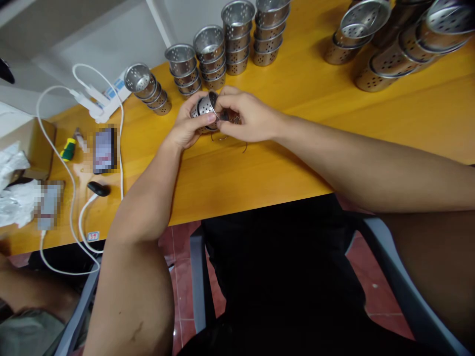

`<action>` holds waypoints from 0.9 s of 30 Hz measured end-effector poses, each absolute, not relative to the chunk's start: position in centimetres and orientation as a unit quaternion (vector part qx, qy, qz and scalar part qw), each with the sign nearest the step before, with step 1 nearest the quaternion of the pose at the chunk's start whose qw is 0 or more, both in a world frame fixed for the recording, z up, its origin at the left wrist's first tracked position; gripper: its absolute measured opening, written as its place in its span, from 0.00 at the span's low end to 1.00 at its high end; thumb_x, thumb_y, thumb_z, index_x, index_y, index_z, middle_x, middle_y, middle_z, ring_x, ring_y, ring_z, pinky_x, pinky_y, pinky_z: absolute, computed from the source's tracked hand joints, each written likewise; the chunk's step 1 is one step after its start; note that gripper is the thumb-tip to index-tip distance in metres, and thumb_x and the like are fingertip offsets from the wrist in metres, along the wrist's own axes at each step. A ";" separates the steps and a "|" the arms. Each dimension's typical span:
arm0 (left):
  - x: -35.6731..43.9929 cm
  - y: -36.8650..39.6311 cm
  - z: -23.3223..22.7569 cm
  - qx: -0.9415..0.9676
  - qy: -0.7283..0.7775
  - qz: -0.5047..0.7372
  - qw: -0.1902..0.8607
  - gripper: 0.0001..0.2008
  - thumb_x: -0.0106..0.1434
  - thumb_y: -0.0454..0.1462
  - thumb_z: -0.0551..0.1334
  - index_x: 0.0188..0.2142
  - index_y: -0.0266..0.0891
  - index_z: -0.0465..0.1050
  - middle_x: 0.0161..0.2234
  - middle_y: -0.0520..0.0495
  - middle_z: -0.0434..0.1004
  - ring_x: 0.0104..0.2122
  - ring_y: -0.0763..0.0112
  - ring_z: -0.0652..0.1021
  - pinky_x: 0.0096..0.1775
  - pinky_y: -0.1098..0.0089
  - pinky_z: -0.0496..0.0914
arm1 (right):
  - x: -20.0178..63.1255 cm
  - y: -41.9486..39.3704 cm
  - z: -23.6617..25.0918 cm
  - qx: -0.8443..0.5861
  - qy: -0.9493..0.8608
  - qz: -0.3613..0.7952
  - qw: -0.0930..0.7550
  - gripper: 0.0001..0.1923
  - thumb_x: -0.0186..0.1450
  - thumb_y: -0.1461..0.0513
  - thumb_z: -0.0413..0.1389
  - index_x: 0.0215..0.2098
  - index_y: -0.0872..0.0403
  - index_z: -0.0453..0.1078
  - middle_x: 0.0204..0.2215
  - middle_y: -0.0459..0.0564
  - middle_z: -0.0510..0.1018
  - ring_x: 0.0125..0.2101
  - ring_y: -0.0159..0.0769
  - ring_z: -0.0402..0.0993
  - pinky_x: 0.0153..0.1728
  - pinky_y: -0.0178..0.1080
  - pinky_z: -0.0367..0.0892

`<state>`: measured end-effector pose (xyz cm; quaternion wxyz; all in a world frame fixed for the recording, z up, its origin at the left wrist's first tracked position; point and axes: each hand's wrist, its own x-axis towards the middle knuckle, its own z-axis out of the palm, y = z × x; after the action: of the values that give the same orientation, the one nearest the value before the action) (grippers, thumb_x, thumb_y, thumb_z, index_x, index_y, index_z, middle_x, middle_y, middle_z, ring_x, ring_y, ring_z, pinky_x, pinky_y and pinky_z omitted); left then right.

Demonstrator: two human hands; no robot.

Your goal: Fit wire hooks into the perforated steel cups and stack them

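Observation:
Near the far-middle of the table, my left hand point(191, 121) is closed around a small perforated metal cup point(205, 105), held tilted on its side with its mouth to the right. A second rim line on it suggests nested cups. My right hand point(247, 113) is at the cup's mouth, fingers curled and thumb beside the rim. What its fingertips pinch is hidden. Thin coppery wire pieces point(233, 117) show below my right palm, with curved ends over the tabletop.
Stacks of perforated cups point(180, 62) stand along the back, with more cups point(386, 64) at the right. Leftward are a power strip point(111, 101) with white cables, a phone point(104, 150), a screwdriver point(68, 149), a black object point(98, 188) and plastic bags point(18, 202). Another person's leg point(40, 291) is lower left.

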<state>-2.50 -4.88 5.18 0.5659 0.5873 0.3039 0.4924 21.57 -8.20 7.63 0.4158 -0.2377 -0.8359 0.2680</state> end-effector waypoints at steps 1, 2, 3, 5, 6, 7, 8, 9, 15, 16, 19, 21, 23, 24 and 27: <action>-2.5 -4.9 5.2 0.585 0.301 0.494 0.569 0.37 0.40 0.57 0.97 0.43 0.49 0.88 0.39 0.53 0.90 0.40 0.60 0.91 0.44 0.66 0.85 | 21.6 -8.1 7.6 -0.234 -0.838 0.269 0.414 0.18 0.77 0.46 0.72 0.42 0.45 0.72 0.46 0.51 0.80 0.45 0.50 0.79 0.53 0.54 0.83; -2.4 -4.8 5.1 0.583 0.299 0.494 0.571 0.37 0.39 0.56 0.97 0.43 0.49 0.88 0.39 0.53 0.90 0.40 0.61 0.90 0.44 0.67 0.85 | 21.7 -7.9 7.5 -0.232 -0.838 0.274 0.410 0.18 0.77 0.46 0.72 0.42 0.45 0.72 0.46 0.51 0.80 0.44 0.49 0.78 0.50 0.53 0.82; -2.4 -4.8 5.1 0.582 0.300 0.494 0.572 0.38 0.38 0.56 0.97 0.43 0.49 0.88 0.39 0.53 0.89 0.40 0.61 0.90 0.44 0.67 0.85 | 21.7 -7.8 7.4 -0.230 -0.838 0.282 0.406 0.19 0.77 0.45 0.71 0.41 0.45 0.71 0.45 0.50 0.79 0.42 0.49 0.77 0.48 0.52 0.81; -2.5 -4.7 5.1 0.583 0.304 0.495 0.568 0.38 0.38 0.56 0.97 0.44 0.49 0.88 0.40 0.52 0.90 0.41 0.60 0.90 0.46 0.66 0.85 | 21.9 -7.4 7.4 -0.225 -0.835 0.301 0.401 0.22 0.77 0.43 0.70 0.40 0.45 0.70 0.43 0.49 0.78 0.40 0.48 0.74 0.45 0.51 0.79; -2.5 -4.7 5.1 0.585 0.307 0.495 0.564 0.38 0.38 0.57 0.97 0.44 0.49 0.88 0.40 0.52 0.90 0.41 0.60 0.90 0.46 0.66 0.84 | 21.9 -7.2 7.4 -0.220 -0.833 0.308 0.403 0.23 0.78 0.41 0.70 0.39 0.45 0.70 0.42 0.49 0.77 0.39 0.47 0.73 0.44 0.50 0.77; -2.6 -4.7 5.1 0.588 0.308 0.493 0.562 0.38 0.39 0.57 0.96 0.45 0.49 0.88 0.41 0.51 0.90 0.42 0.59 0.89 0.46 0.65 0.84 | 22.0 -7.0 7.3 -0.217 -0.831 0.313 0.407 0.25 0.78 0.40 0.70 0.38 0.45 0.69 0.41 0.48 0.77 0.38 0.46 0.72 0.44 0.50 0.76; -2.6 -4.7 5.1 0.591 0.307 0.492 0.561 0.37 0.40 0.57 0.96 0.44 0.49 0.88 0.41 0.51 0.90 0.42 0.59 0.89 0.46 0.65 0.84 | 22.1 -6.7 7.3 -0.217 -0.828 0.317 0.410 0.26 0.78 0.38 0.70 0.37 0.45 0.69 0.39 0.48 0.76 0.37 0.45 0.71 0.44 0.50 0.76; -2.6 -4.7 5.1 0.593 0.305 0.490 0.562 0.37 0.40 0.56 0.96 0.44 0.49 0.88 0.40 0.51 0.89 0.42 0.59 0.89 0.46 0.65 0.85 | 22.1 -6.4 7.3 -0.222 -0.823 0.324 0.411 0.29 0.77 0.36 0.70 0.36 0.45 0.69 0.37 0.47 0.76 0.36 0.44 0.71 0.44 0.51 0.75; -2.6 -4.5 4.9 0.591 0.301 0.481 0.574 0.36 0.40 0.55 0.96 0.45 0.50 0.89 0.41 0.51 0.89 0.41 0.60 0.89 0.49 0.63 0.86 | 22.4 -4.9 7.2 -0.273 -0.801 0.358 0.396 0.41 0.71 0.21 0.73 0.33 0.45 0.73 0.26 0.43 0.72 0.34 0.44 0.73 0.50 0.57 0.79; -2.6 -4.4 4.8 0.589 0.298 0.483 0.575 0.37 0.40 0.54 0.96 0.45 0.50 0.89 0.41 0.51 0.89 0.41 0.60 0.89 0.48 0.63 0.86 | 22.4 -4.8 7.1 -0.273 -0.801 0.359 0.394 0.41 0.69 0.21 0.73 0.32 0.45 0.74 0.26 0.44 0.72 0.35 0.45 0.73 0.50 0.58 0.80; -2.7 -4.3 4.6 0.596 0.299 0.483 0.568 0.36 0.41 0.55 0.96 0.46 0.50 0.89 0.42 0.51 0.89 0.42 0.59 0.89 0.48 0.62 0.85 | 22.3 -4.4 6.7 -0.286 -0.783 0.377 0.403 0.41 0.64 0.21 0.75 0.29 0.44 0.76 0.24 0.46 0.73 0.36 0.50 0.77 0.51 0.61 0.79; -2.7 -4.3 4.7 0.602 0.304 0.478 0.563 0.35 0.42 0.54 0.95 0.46 0.51 0.89 0.43 0.51 0.89 0.43 0.58 0.90 0.50 0.61 0.86 | 22.3 -4.2 6.3 -0.302 -0.764 0.401 0.405 0.40 0.63 0.21 0.76 0.28 0.43 0.76 0.23 0.48 0.75 0.38 0.54 0.80 0.51 0.62 0.78; -2.7 -4.4 4.8 0.597 0.308 0.478 0.566 0.34 0.42 0.52 0.95 0.46 0.51 0.89 0.43 0.50 0.90 0.44 0.57 0.90 0.51 0.60 0.87 | 22.1 -3.8 6.0 -0.305 -0.759 0.422 0.390 0.39 0.62 0.21 0.75 0.29 0.43 0.78 0.24 0.48 0.78 0.38 0.53 0.81 0.51 0.62 0.77; -2.7 -4.4 4.8 0.593 0.308 0.480 0.568 0.33 0.42 0.51 0.95 0.46 0.51 0.90 0.44 0.50 0.90 0.44 0.57 0.90 0.50 0.61 0.87 | 22.0 -3.6 5.9 -0.301 -0.760 0.430 0.384 0.40 0.62 0.20 0.74 0.29 0.43 0.78 0.24 0.48 0.79 0.37 0.52 0.80 0.50 0.61 0.77; -2.5 -4.5 5.0 0.595 0.313 0.485 0.560 0.34 0.41 0.50 0.95 0.46 0.51 0.90 0.43 0.49 0.91 0.44 0.56 0.91 0.51 0.59 0.87 | 21.7 -3.2 5.7 -0.292 -0.749 0.447 0.391 0.44 0.62 0.16 0.71 0.30 0.44 0.77 0.24 0.47 0.80 0.31 0.47 0.76 0.43 0.57 0.78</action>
<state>-2.54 -4.46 4.96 0.5601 0.5946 0.3129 0.4845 21.67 -3.16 5.69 0.3913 -0.2921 -0.7495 0.4471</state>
